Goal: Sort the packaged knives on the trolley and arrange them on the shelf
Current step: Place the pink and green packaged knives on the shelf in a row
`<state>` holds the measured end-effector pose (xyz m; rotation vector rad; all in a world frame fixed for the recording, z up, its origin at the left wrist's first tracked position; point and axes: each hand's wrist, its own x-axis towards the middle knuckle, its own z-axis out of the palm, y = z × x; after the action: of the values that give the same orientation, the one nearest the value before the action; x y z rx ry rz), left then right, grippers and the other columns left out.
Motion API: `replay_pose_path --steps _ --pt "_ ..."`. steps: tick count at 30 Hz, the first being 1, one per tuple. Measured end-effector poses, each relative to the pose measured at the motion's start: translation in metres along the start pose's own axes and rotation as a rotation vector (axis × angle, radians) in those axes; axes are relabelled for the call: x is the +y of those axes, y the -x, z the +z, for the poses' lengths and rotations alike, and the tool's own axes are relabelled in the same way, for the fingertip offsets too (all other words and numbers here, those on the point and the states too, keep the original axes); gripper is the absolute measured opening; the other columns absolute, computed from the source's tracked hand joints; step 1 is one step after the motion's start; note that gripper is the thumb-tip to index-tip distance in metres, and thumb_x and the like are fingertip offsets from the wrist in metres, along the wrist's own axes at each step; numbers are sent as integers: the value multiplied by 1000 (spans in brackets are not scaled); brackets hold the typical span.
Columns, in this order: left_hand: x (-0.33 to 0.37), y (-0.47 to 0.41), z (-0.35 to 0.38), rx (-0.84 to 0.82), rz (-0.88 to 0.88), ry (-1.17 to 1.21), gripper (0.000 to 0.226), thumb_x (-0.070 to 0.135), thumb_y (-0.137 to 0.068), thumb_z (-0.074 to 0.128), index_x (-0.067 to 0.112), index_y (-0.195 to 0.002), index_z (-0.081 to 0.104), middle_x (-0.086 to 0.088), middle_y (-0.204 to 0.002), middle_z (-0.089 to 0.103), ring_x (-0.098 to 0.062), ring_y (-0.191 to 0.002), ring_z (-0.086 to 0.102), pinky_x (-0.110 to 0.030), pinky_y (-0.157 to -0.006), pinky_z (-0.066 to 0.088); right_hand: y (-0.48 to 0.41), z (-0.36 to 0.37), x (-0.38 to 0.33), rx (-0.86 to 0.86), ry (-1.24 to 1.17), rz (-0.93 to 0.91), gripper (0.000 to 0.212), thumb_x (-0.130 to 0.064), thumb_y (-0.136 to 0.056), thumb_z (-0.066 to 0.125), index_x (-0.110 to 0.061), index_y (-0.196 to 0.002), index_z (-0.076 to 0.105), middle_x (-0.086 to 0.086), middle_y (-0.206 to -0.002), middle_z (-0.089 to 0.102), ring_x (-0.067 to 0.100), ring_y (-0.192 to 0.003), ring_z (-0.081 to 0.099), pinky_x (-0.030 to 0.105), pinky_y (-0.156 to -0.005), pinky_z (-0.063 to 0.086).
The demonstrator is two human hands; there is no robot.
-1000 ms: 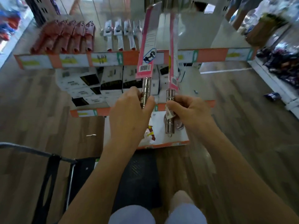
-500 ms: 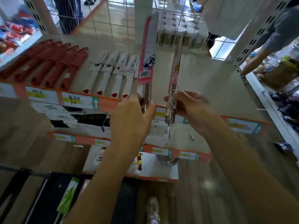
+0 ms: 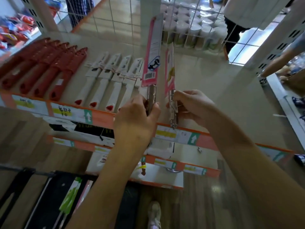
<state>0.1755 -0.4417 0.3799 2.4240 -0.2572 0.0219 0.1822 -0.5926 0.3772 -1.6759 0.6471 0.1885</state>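
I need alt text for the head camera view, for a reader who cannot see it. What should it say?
Two bare hands each hold a pink-sleeved knife upright by its metal handle over a store shelf: left hand, left knife; right hand, right knife. Red knives and white-packaged knives lie in rows at left.

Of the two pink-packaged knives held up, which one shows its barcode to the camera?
The knife in the left hand: its pink sleeve faces the camera, barcode near the handle. The right hand's knife is turned nearly edge-on.
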Motion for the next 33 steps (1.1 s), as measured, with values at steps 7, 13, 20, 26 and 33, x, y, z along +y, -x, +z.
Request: replay_pose_path --steps 7,13,20,26,33 --pt "-1 -1 4 -50 -4 -21 26 42 -90 46 16 -86 47 0 -81 55 -16 -71 50 -26 -62 32 -3 4 9 373 652 -322 32 -40 -83 60 -9 -87 65 3 -77 65 16 -65 62 26 -63 56" --pt "-4 -2 2 -62 9 -16 25 42 -91 46 17 -85 45 1 -80 54 -16 -71 51 -27 -63 35 -9 17 4 433 641 -333 37 -39 -89 51 -12 -114 55 1 -85 53 19 -81 57 30 -70 46" --pt "-6 0 0 -61 30 -2 25 42 -91 46 18 -84 46 2 -79 53 -14 -70 51 -25 -61 35 -14 21 4 413 784 -361 34 -40 -92 42 -16 -109 59 5 -82 56 23 -76 54 29 -64 40" --pt "-4 2 1 -66 42 -15 27 42 -91 46 16 -89 49 1 -81 55 -14 -72 51 -24 -61 34 -10 26 3 402 707 -346 30 -33 -93 41 -20 -116 55 4 -85 54 23 -77 51 29 -65 37" --pt "-2 6 0 -69 53 -14 27 42 -91 46 16 -87 48 1 -80 55 -15 -72 52 -25 -62 36 0 13 0 386 635 -396 39 -46 -95 37 -22 -114 61 1 -86 61 16 -76 59 26 -63 47"
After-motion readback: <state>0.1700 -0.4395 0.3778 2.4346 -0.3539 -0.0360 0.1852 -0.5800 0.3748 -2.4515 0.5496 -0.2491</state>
